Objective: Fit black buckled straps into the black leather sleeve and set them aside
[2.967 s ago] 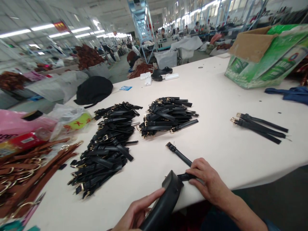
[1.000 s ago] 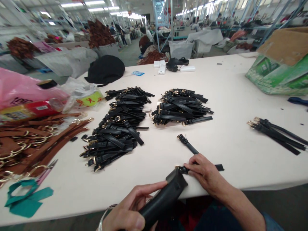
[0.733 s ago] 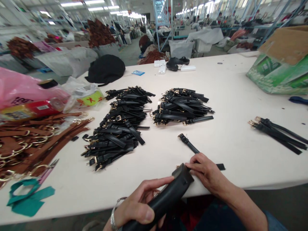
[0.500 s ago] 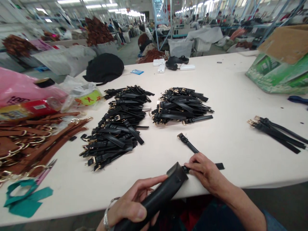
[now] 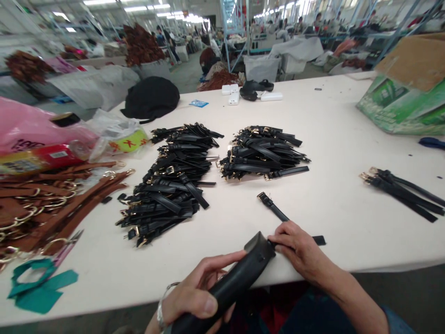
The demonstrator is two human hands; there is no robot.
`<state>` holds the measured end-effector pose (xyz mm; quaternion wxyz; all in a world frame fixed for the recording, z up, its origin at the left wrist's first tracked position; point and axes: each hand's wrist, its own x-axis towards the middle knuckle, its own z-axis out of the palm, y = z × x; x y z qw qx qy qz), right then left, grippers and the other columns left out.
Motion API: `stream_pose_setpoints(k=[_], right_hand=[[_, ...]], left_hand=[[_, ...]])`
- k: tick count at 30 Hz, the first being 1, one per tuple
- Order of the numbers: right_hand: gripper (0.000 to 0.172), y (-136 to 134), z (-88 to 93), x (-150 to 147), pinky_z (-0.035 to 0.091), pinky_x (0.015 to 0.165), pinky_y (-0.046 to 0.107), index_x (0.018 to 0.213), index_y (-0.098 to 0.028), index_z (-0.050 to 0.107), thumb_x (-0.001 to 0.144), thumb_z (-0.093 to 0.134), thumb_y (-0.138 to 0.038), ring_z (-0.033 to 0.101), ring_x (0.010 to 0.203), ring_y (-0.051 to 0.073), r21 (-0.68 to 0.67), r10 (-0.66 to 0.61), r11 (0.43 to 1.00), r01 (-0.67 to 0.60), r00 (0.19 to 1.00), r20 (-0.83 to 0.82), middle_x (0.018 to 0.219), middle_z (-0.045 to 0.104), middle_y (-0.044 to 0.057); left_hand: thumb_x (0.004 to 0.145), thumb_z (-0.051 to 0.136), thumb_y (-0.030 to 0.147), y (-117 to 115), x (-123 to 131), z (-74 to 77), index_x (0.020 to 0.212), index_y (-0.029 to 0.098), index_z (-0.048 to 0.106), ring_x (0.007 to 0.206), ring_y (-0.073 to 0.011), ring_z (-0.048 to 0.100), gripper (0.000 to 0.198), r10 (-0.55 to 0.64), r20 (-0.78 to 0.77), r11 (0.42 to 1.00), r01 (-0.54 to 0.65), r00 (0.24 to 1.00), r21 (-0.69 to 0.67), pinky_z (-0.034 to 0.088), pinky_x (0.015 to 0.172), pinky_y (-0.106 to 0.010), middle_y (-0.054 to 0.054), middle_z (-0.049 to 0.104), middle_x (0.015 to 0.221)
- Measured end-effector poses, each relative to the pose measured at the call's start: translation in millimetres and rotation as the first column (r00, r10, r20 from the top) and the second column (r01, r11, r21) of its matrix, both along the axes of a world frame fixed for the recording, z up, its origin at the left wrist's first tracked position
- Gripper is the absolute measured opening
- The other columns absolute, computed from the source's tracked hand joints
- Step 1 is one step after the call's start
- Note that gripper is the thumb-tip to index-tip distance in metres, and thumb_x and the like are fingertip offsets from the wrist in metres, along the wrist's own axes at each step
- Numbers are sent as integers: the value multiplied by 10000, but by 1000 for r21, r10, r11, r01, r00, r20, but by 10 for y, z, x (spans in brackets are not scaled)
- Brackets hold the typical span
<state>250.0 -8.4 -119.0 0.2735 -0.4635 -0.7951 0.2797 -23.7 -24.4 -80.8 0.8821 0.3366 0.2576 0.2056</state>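
My left hand (image 5: 198,292) is wrapped round a thick black tube-shaped piece (image 5: 239,278) with a flattened, squared-off end; its index finger lies along the side. That end meets the fingertips of my right hand (image 5: 295,246), which pinches a short black strap (image 5: 319,240). The strap's tail sticks out to the right of the hand, and its other end is hidden by the fingers and the tube. Just beyond my right hand lies a second black buckle strap (image 5: 274,207), its gold buckle pointing away from me.
Two piles of black buckle straps (image 5: 170,185) (image 5: 264,153) lie ahead. Several more straps (image 5: 399,192) are at right. Brown straps with gold rings (image 5: 79,204), scissors (image 5: 69,248) and teal ribbon (image 5: 38,297) are at left. A black cap (image 5: 151,97) and green carton (image 5: 406,102) stand farther back.
The tube-shaped piece and my left hand have shifted slightly up and right, bringing its end closer against my right fingertips. My right hand keeps its pinch.
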Motion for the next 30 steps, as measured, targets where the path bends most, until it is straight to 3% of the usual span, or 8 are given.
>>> stream_pose_setpoints(k=[4, 10, 17, 23, 30], right_hand=[[230, 1, 7, 3, 432, 716, 332, 972, -203, 609, 812, 461, -128, 499, 828, 181, -10, -5, 1000, 5, 1000, 3, 859, 549, 66], [227, -3, 32, -20, 424, 728, 335, 956, -207, 616, 806, 470, -118, 490, 837, 183, -30, -13, 999, 14, 1000, 19, 863, 547, 63], [235, 4, 35, -4, 425, 716, 331, 968, -202, 609, 811, 452, -124, 484, 826, 181, -50, -1, 999, 1, 1000, 7, 862, 540, 65], [226, -2, 30, -16, 413, 735, 329, 954, -209, 614, 806, 468, -121, 480, 837, 178, -63, -10, 998, 12, 1000, 25, 871, 541, 57], [238, -8, -2, -15, 404, 735, 327, 977, -215, 608, 805, 474, -119, 473, 841, 181, -54, -13, 998, 14, 1000, 15, 873, 538, 58]], left_hand=[[667, 571, 291, 27, 65, -30, 1347, 169, 188, 372, -87, 501, 790, -17, 55, 1000, 17, 998, 0, 321, 306, -134, -62, 615, 712], [672, 589, 294, -76, -77, 28, 1346, 176, 196, 375, -87, 509, 788, 44, -29, 999, -45, 999, -8, 325, 311, -139, -79, 631, 746], [687, 549, 313, 24, 65, -31, 1357, 175, 138, 380, -83, 501, 798, 17, 45, 1000, -16, 999, -11, 318, 309, -130, -67, 617, 724], [691, 554, 337, -59, -70, 93, 1354, 167, 138, 386, -77, 497, 801, 30, -93, 999, -31, 995, -17, 318, 324, -126, -93, 620, 751], [689, 512, 347, 94, 66, 83, 1357, 183, 126, 356, -71, 470, 788, 33, -66, 999, -34, 997, -15, 313, 301, -128, -66, 612, 708]])
